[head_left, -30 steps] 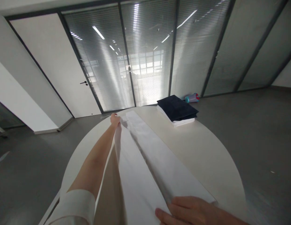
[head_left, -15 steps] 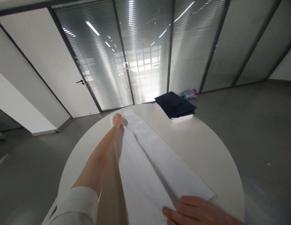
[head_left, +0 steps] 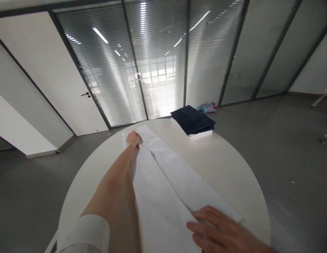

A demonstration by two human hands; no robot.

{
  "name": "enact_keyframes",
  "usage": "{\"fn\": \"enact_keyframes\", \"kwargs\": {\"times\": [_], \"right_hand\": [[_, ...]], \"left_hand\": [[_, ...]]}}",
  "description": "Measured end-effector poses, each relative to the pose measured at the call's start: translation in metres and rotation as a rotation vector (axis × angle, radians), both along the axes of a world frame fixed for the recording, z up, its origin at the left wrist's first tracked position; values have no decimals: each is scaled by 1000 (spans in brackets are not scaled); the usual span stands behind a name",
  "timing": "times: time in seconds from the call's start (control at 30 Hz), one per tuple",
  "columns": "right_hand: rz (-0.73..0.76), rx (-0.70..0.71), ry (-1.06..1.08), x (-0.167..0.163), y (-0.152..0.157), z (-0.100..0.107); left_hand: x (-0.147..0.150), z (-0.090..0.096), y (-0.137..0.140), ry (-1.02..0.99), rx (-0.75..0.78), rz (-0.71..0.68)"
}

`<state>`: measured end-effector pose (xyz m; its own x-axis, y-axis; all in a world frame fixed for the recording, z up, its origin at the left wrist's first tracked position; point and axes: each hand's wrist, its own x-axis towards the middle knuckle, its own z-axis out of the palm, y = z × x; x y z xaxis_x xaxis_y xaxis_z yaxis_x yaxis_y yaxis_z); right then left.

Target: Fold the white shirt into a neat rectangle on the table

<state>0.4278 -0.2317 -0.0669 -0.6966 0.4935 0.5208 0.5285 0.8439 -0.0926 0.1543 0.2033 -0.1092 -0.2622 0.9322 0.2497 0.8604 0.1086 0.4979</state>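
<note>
We see the white cloth lying on the round table, its long axis running from the far edge of the surface toward the near side, slanting to the right as it comes; it shows a left panel and a right panel, with a narrow gap along their length that tapers toward a small fold at the far end. Our left hand is at that far end, close to the far edge of the surface; its fingers are curled together on the cloth, the tips hidden, so we cannot tell whether they pinch it; from them the cloth stretches back toward us and to the right. Our right hand is at the near end, toward the right edge of the surface; its fingers are spread, the tips touching the cloth beside the gap; from them the cloth reaches forward and to the left. The right hand is thus nearer the close end, the left hand nearer the far one, and the gap runs between them. Farther out, near the far right edge, a folded navy cloth rests on a white stack; beyond the table, on the floor, lies a blue-and-red item, too small to identify.
</note>
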Motion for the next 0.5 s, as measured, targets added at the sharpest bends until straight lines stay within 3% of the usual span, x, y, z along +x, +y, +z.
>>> {"fn": "enact_keyframes", "kwargs": {"times": [0.1,0.2,0.4,0.5], "right_hand": [[-127,-156,5,6,5,-18],[-181,-289,-4,7,10,-21],[-105,-305,-97,0,25,-8],[-49,-374,-1,0,31,-9]], "left_hand": [[-2,1,5,-7,-8,12],[-2,6,9,-12,-6,12],[-2,8,7,-10,3,-4],[-2,4,6,-1,-1,-10]]}}
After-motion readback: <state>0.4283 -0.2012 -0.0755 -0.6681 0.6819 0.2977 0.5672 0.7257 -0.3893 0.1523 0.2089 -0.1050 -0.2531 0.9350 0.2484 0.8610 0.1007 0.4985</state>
